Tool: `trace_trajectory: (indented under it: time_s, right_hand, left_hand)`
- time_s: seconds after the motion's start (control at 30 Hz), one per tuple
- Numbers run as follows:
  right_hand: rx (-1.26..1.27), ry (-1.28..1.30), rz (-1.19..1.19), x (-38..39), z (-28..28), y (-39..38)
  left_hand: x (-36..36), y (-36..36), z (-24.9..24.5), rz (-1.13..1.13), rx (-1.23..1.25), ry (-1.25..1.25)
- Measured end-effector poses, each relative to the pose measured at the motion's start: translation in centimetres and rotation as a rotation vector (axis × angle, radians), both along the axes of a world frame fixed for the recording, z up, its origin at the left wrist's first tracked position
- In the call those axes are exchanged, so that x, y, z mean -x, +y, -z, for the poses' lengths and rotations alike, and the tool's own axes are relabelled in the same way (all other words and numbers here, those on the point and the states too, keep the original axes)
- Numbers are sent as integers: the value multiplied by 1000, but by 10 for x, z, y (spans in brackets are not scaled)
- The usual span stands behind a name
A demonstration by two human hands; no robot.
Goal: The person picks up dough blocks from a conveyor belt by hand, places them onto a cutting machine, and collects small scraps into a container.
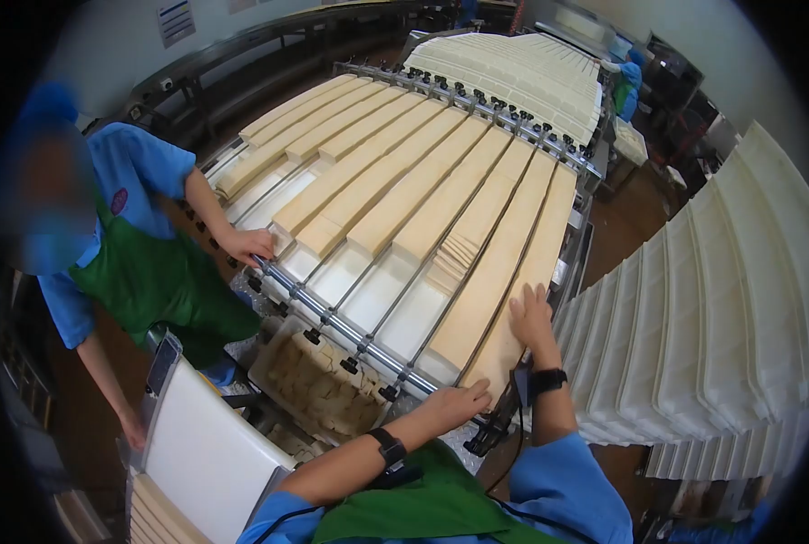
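Rightmost wafer row (545,240) lies under both grips. The left hand (460,400) sits on its near end, just by the metal end rail (332,328). The right hand (531,316) lies further up, on the row's right edge. Neither grip is closed on anything: both open, palms down, fingers spread flat on the wafer tops. Left forearm comes in low from bottom left w/ black watch (389,446). Right forearm rises near vertical, wrist bent, black band (547,379). Wafers are pale tan, thin, packed on edge in long straight rows btwn metal dividers over a white lane floor (382,290). Stacked white plastic trays (712,299), ribbed and fanned, sit just right of the right hand. Co-worker's hand (252,243) touches a far-left row end, well apart.
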State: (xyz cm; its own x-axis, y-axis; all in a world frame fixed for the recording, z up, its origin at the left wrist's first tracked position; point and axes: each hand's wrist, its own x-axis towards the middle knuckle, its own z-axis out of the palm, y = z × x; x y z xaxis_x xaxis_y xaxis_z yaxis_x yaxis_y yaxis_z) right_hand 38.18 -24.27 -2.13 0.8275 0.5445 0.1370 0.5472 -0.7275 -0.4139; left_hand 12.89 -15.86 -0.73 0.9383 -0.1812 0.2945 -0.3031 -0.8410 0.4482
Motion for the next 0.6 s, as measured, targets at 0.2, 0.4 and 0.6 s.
trace_trajectory:
  time_s: [0.2, 0.4, 0.6]
  right_hand:
    - [63, -1, -17, 27, -8, -7]
    - [136, 118, 13, 30, -20, -3]
    - [44, -4, -269, 68, -42, 41]
  left_hand:
    - [-5, -3, 2, 18, -195, -57]
    - [56, 41, -44, -375, 323, -123]
    - [189, 87, 17, -1039, 691, -90]
